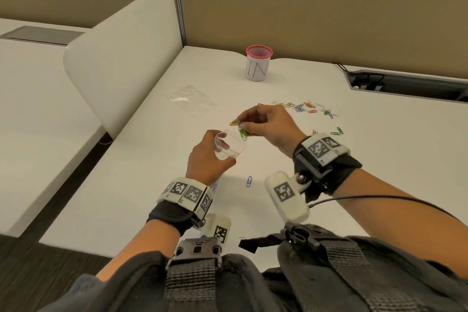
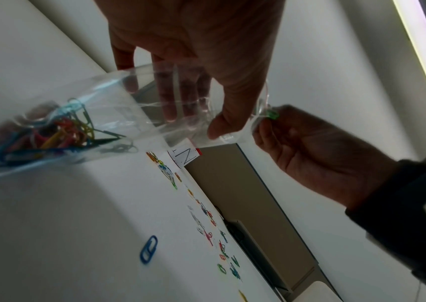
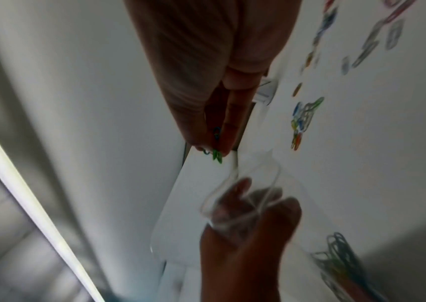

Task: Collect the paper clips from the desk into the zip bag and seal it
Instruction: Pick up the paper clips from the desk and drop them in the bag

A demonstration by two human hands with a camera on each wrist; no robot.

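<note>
**Clips poised at the bag mouth**

Clips (image 1: pixel 242 132), green, hang pinched in the right hand (image 1: pixel 268 128), which grasps them between thumb and fingertips just above and to the right of the bag (image 1: pixel 229 145) mouth. The left hand (image 1: pixel 206 159) grasps the bag below its red zip line and props the mouth open toward the right hand, so the clips lie just up and right of the opening, their long axis pointing down into it. The right hand is the nearer one to the drop; a short lowering to the left should put them inside.

In the left wrist view the bag already holds a bunch of coloured clips (image 2: pixel 59 132) at its bottom. Many loose clips (image 1: pixel 304 107) lie scattered on the surface (image 1: pixel 379 172) beyond the right hand, one blue clip (image 1: pixel 249 181) between the wrists. A second bag (image 1: pixel 188 99) lies flat farther left. A pink-rimmed cup (image 1: pixel 258 63) stands at the back; whether anything is in it I cannot tell.
</note>
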